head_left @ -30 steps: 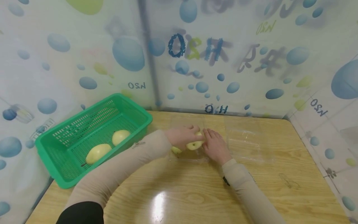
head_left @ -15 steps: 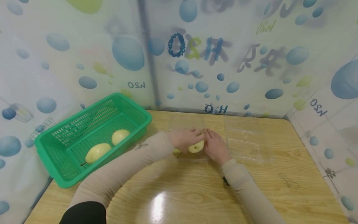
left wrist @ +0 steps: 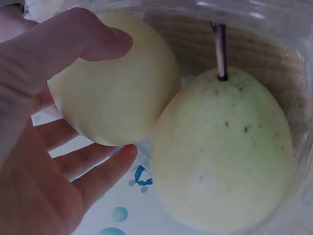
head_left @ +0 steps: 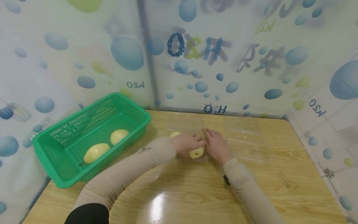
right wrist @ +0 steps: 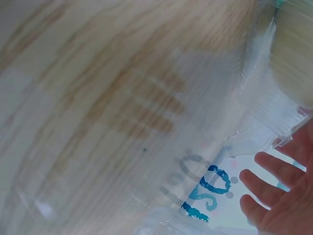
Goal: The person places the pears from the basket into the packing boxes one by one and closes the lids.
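My left hand (head_left: 187, 143) grips a pale yellow pear (head_left: 196, 153) inside a clear plastic box (head_left: 185, 119). In the left wrist view its thumb lies over the pear and the fingers curl beneath. A second, speckled pear (left wrist: 225, 156) with a dark stem sits against the held one, within the box wall; in the head view my left hand partly covers it. Fingers extended, my right hand (head_left: 217, 146) rests along the right side of the box. The right wrist view shows those fingers spread beside the clear plastic, near the blurred edge of a pear (right wrist: 296, 58).
At the left stands a green perforated basket (head_left: 92, 115) with two pears (head_left: 96, 153) in it. A second clear plastic box (head_left: 243, 137) lies to the right of my right hand. The wooden table (head_left: 195, 193) ends at a patterned sheet (head_left: 167, 62) behind.
My left hand has drawn the pear slightly toward me and to the right within the box, so the far side of the second pear shows. The right hand stays at the box's side.
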Motion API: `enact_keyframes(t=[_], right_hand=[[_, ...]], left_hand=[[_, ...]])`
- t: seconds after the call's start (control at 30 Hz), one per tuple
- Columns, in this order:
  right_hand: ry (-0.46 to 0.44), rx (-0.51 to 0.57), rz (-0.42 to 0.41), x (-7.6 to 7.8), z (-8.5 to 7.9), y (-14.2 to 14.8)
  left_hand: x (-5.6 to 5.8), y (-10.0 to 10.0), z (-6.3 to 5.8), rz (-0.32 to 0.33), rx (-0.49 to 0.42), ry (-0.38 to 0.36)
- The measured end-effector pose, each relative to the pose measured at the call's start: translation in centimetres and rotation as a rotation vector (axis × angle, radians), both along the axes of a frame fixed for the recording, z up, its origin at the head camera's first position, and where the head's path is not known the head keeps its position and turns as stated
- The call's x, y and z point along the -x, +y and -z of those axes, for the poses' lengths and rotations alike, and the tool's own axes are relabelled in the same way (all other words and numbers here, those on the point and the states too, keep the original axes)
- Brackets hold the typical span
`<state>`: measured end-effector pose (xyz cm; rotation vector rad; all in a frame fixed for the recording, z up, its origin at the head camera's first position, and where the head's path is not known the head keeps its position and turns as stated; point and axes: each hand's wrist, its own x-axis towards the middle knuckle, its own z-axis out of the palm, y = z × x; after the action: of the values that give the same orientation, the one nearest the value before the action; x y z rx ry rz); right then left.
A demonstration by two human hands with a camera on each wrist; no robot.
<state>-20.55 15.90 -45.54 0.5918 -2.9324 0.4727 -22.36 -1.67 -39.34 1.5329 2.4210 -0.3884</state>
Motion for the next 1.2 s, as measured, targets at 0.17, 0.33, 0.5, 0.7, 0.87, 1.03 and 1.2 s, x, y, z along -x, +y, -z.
enact_keyframes(t=[0.17,0.33,0.5,0.7,0.87,1.03,1.2], right_hand=[[0.005,0.027,-0.001,0.2,0.1,0.1],[0.020,0.028,0.001,0.5,0.3,0.1],[0.023,0.034,0.001,0.5,0.2,0.2],[0.036,0.041,-0.002,0.5,0.2,0.3],[0.039,0.044,-0.002,0.3,0.1,0.3],[0.038,0.044,0.001,0.4,0.3,0.3],[0.035,0.045,-0.001,0.5,0.4,0.4]], left_hand=[[-0.3,0.1,0.4,-0.002,0.020,-0.001],[-0.3,0.0,0.6,-0.011,0.021,-0.004],[-0.4,0.1,0.5,-0.008,0.034,0.010],[-0.9,0.3,0.9,-0.026,0.067,0.064],[-1.1,0.3,1.3,-0.020,0.055,0.123],[-1.0,0.0,1.6,-0.017,0.027,0.136],[-1.0,-0.3,1.5,-0.023,-0.001,0.127]])
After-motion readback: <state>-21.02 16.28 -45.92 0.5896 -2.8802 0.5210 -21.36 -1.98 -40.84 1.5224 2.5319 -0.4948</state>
